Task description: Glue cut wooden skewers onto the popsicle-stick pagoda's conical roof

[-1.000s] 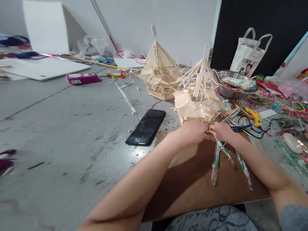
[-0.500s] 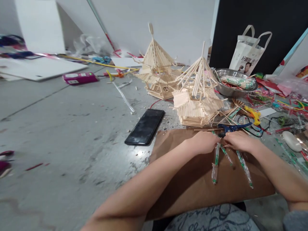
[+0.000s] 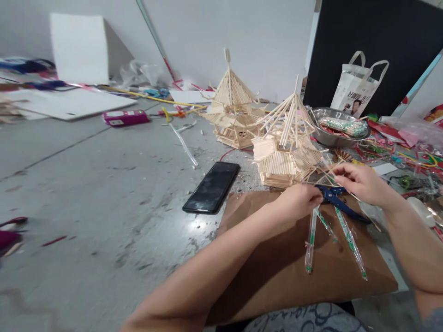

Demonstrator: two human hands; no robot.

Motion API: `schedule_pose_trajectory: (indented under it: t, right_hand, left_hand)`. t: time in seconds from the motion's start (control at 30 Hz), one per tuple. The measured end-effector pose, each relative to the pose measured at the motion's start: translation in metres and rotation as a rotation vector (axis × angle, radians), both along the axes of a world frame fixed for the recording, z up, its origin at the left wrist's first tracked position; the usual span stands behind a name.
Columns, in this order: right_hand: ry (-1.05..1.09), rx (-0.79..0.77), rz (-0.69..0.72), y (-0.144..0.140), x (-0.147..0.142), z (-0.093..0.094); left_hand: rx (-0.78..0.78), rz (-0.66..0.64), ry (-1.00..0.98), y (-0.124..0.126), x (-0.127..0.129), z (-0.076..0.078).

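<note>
My left hand (image 3: 300, 202) is closed at the brown board's far edge, beside the jaws of a blue-handled cutter (image 3: 346, 206). What its fingers hold is hidden. Just beyond the cutter, my right hand (image 3: 362, 183) has thumb and fingers pinched together. A thin pale strip shows at its fingertips, too blurred to name. Below the hands, clear wrappers with green print (image 3: 351, 244) lie on the brown board (image 3: 277, 276). Loose thin wooden sticks (image 3: 316, 174) are strewn between my right hand and the nearer stick-built pavilion (image 3: 285, 159), whose roof is a cone of bare sticks.
A second stick pavilion (image 3: 235, 117) stands behind. A black phone (image 3: 212, 188) lies left of the board. Farther right are a metal bowl (image 3: 341, 138) of wrapped sticks, a white bag (image 3: 356, 90) and scattered scraps. A purple packet (image 3: 126, 117) rests on the floor at left.
My right hand has moved up and right, away from my left hand. The cutter now lies with its handles toward the lower right. The view has tilted slightly upward.
</note>
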State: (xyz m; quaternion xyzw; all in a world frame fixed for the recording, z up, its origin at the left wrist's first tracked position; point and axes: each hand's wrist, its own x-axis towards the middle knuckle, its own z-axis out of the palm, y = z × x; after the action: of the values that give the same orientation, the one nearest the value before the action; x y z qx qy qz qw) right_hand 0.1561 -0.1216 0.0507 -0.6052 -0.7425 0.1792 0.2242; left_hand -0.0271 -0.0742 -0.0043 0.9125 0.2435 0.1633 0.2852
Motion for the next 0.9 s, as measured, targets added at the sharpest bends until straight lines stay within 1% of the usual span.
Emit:
schedule_pose_trajectory:
  t: [0.07,0.13,0.23,0.27,0.33,0.43,0.63,0.77,0.9]
  right_hand:
    - [0.324,0.071,-0.050,0.009,-0.017,0.006]
    - [0.552,0.132,-0.079,0.021,-0.034,0.009]
    - [0.741,0.146,-0.076,0.038,-0.054,0.014]
    - [0.781,0.134,-0.077,0.043,-0.060,0.015]
    - [0.838,0.103,-0.087,0.050,-0.069,0.017]
    - [0.839,0.092,-0.105,0.057,-0.076,0.017]
    - [0.654,0.260,-0.155,0.081,-0.068,0.019]
    - [0.659,0.247,-0.185,0.095,-0.067,0.021]
    - [0.652,0.248,-0.174,0.102,-0.073,0.021]
  left_hand:
    - [-0.173,0.094,-0.299,0.000,-0.004,0.011]
    - [-0.372,0.180,-0.540,0.001,-0.009,0.020]
    - [-0.632,0.246,-0.766,0.003,-0.014,0.029]
    - [-0.684,0.256,-0.812,0.004,-0.015,0.030]
    - [-0.734,0.269,-0.879,0.006,-0.015,0.030]
    - [-0.775,0.285,-0.969,0.011,-0.014,0.028]
    - [-0.868,0.336,-1.045,0.025,-0.013,0.021]
    - [-0.907,0.346,-1.041,0.033,-0.014,0.016]
    - [-0.920,0.361,-1.047,0.040,-0.014,0.013]
